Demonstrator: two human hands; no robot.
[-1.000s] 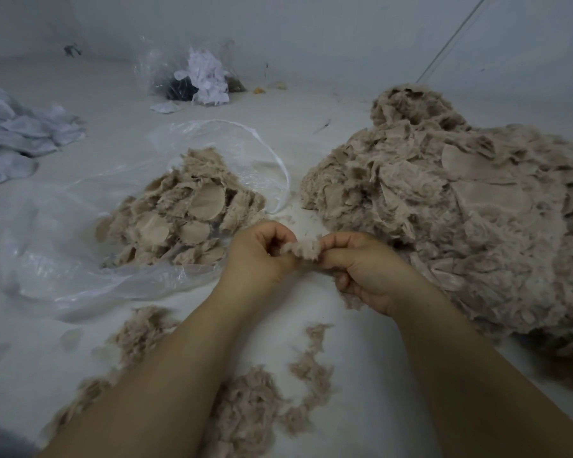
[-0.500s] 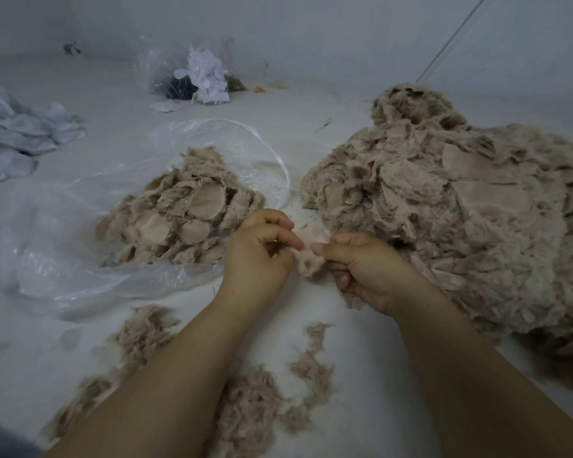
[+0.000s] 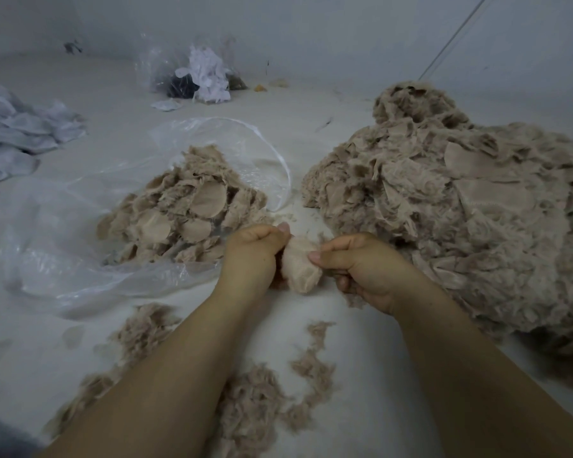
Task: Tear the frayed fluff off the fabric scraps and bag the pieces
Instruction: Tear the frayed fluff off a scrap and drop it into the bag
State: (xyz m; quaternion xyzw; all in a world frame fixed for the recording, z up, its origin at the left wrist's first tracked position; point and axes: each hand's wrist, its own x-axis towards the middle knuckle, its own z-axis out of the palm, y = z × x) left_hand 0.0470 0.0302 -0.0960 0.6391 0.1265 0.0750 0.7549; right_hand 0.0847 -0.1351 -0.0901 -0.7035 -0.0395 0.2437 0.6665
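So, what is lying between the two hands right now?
In the head view, one beige fabric scrap sits between the left hand and the right hand; both hands pinch it, above the pale work surface.

White cloth pile far left; bagged white scraps by wall.
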